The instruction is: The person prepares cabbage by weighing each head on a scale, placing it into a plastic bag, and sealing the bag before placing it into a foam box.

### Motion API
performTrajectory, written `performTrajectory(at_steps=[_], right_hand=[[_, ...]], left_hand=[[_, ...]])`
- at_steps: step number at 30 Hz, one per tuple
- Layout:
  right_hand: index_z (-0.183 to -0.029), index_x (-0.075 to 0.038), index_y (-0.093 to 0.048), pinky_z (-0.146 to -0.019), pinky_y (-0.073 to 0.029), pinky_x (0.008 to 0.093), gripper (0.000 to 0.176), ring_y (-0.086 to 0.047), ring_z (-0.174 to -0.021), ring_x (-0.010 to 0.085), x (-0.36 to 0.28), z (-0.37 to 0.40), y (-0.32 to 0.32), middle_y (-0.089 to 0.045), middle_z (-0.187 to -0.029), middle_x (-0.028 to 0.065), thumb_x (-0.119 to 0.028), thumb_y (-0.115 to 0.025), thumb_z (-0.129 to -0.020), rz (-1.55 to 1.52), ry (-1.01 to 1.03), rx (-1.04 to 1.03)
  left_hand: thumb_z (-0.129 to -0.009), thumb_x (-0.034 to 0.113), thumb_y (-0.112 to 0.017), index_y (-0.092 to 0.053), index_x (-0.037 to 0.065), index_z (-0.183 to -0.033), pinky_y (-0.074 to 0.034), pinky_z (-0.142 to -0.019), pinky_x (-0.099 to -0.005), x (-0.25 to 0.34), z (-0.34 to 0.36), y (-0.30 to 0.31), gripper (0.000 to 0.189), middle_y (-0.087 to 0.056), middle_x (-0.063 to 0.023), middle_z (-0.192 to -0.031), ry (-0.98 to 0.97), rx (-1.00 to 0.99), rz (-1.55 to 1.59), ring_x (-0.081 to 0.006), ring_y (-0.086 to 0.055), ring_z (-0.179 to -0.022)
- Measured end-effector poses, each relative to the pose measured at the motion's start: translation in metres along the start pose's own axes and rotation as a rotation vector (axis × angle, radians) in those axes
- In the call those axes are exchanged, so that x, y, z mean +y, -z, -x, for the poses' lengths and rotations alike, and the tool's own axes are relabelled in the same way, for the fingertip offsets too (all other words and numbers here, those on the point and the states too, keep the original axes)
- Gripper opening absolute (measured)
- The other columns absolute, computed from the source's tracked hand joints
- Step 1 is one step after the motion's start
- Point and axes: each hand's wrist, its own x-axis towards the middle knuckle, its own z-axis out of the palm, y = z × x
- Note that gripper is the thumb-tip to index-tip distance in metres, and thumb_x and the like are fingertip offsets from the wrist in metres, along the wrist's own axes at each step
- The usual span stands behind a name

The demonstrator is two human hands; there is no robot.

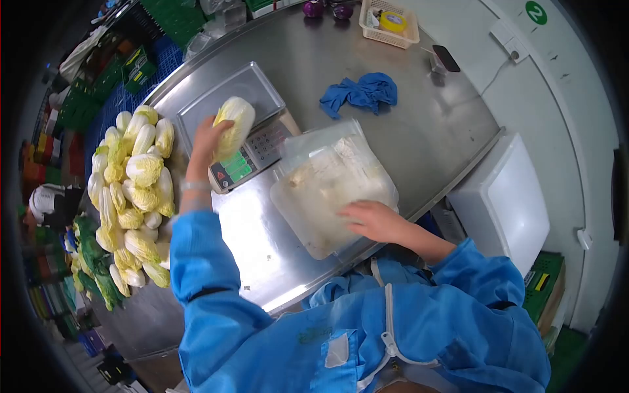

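Observation:
My left hand (208,141) is wrapped round a pale yellow-white napa cabbage (236,124), held above the edge of a digital scale (232,88) with a clear plate and a lit green display. My right hand (372,219) rests on a stack of clear, cloudy plastic bags or sheets (327,177), its fingers stretched over the lower right part. Whether the fingers pinch any plastic is hard to see. To the left of the scale lies a large pile of small napa cabbages (141,196).
Crumpled blue gloves (360,92) lie on the steel table (419,131). Beyond them are a basket (409,36) with yellow tape, two purple cabbages (313,8) and a phone (446,59). A white bin (508,203) stands right; leafy greens (95,262) lie left.

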Motion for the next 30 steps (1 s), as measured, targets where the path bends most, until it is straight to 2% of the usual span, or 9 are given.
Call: performTrajectory(at_steps=[3, 6, 11, 13, 16, 22, 24, 27, 30], right_hand=[[-0.139, -0.009, -0.040, -0.101, -0.042, 0.0381, 0.067, -0.051, -0.121, 0.0295, -0.017, -0.044, 0.003, -0.051, -0.132, 0.0161, -0.023, -0.072, -0.082, -0.386, -0.129, 0.290], [-0.146, -0.007, -0.023, -0.105, -0.037, 0.0384, 0.091, -0.042, -0.129, 0.0290, -0.019, -0.073, 0.000, -0.041, -0.139, 0.0183, -0.024, -0.079, -0.076, -0.857, -0.158, 0.406], [-0.146, -0.001, -0.018, -0.108, -0.034, 0.0403, 0.106, -0.040, -0.130, 0.0325, 0.031, -0.050, -0.015, -0.037, -0.141, 0.0215, -0.028, -0.083, -0.066, -0.605, -0.328, 0.446], [-0.146, -0.001, -0.018, -0.108, -0.034, 0.0406, 0.109, -0.040, -0.130, 0.0351, 0.050, -0.043, -0.029, -0.037, -0.140, 0.0236, -0.032, -0.084, -0.064, -0.317, -0.454, 0.344], [-0.147, -0.005, -0.019, -0.107, -0.035, 0.0409, 0.113, -0.041, -0.128, 0.0381, 0.072, -0.046, -0.058, -0.038, -0.138, 0.0266, -0.037, -0.084, -0.061, -0.154, -0.577, 0.223], [-0.136, -0.008, -0.042, -0.104, -0.037, 0.0407, 0.072, -0.044, -0.126, 0.0334, 0.107, -0.020, -0.007, -0.045, -0.134, 0.0199, -0.026, -0.076, -0.075, 0.062, -0.232, 0.468], [-0.127, -0.005, -0.052, -0.084, -0.051, 0.0350, 0.042, -0.063, -0.096, 0.0300, 0.155, -0.016, 0.014, -0.063, -0.109, 0.0137, -0.017, -0.063, -0.089, -0.209, -0.400, 0.681], [-0.126, -0.003, -0.054, -0.073, -0.053, 0.0321, 0.044, -0.065, -0.081, 0.0268, 0.203, -0.036, 0.012, -0.066, -0.099, 0.0104, -0.023, -0.065, -0.088, -0.780, -0.596, 0.223], [-0.129, 0.000, -0.050, -0.084, -0.049, 0.0329, 0.057, -0.060, -0.097, 0.0249, 0.165, -0.059, 0.009, -0.061, -0.113, 0.0138, -0.033, -0.068, -0.086, -0.627, -0.492, -0.079]], left_hand=[[-0.084, 0.021, -0.064, -0.032, 0.001, -0.141, -0.056, -0.079, -0.0359, 0.009, 0.072, -0.050, 0.068, -0.056, -0.0167, -0.119, 0.018, -0.145, 0.649, -0.0254, -0.063, -0.098], [-0.094, 0.024, -0.053, -0.024, 0.005, -0.147, -0.040, -0.103, -0.0384, 0.002, 0.147, -0.143, 0.064, -0.043, -0.0158, -0.139, -0.123, -0.090, 0.547, -0.0270, -0.046, -0.125], [-0.097, 0.020, -0.049, -0.039, 0.001, -0.140, -0.037, -0.104, -0.0350, -0.050, 0.198, -0.185, 0.049, -0.042, -0.0141, -0.142, -0.288, 0.115, 0.192, -0.0243, -0.043, -0.126], [-0.097, 0.020, -0.049, -0.046, 0.001, -0.132, -0.044, -0.093, -0.0332, -0.076, 0.205, -0.182, 0.040, -0.051, -0.0128, -0.129, 0.098, 0.327, 0.444, -0.0216, -0.053, -0.111], [-0.100, 0.023, -0.044, -0.054, 0.002, -0.120, -0.047, -0.075, -0.0316, -0.146, 0.200, -0.184, 0.031, -0.060, -0.0072, -0.102, 0.412, 0.252, 0.619, -0.0140, -0.056, -0.083], [-0.099, 0.020, -0.043, -0.051, 0.005, -0.127, -0.047, -0.080, -0.0296, -0.140, 0.213, -0.216, 0.033, -0.061, -0.0063, -0.115, 0.477, 0.097, 0.897, -0.0170, -0.059, -0.097], [-0.100, 0.026, -0.042, -0.046, 0.007, -0.133, -0.046, -0.083, -0.0307, -0.126, 0.212, -0.223, 0.038, -0.058, -0.0074, -0.123, 0.466, 0.106, 0.904, -0.0183, -0.057, -0.104], [-0.101, 0.034, -0.041, -0.033, 0.010, -0.143, -0.044, -0.089, -0.0340, -0.103, 0.211, -0.234, 0.049, -0.050, -0.0084, -0.133, 0.436, 0.010, 0.941, -0.0198, -0.054, -0.113], [-0.100, 0.043, -0.040, -0.016, 0.014, -0.151, -0.042, -0.094, -0.0367, -0.066, 0.198, -0.254, 0.063, -0.043, -0.0095, -0.141, 0.423, -0.007, 0.830, -0.0212, -0.049, -0.120]])
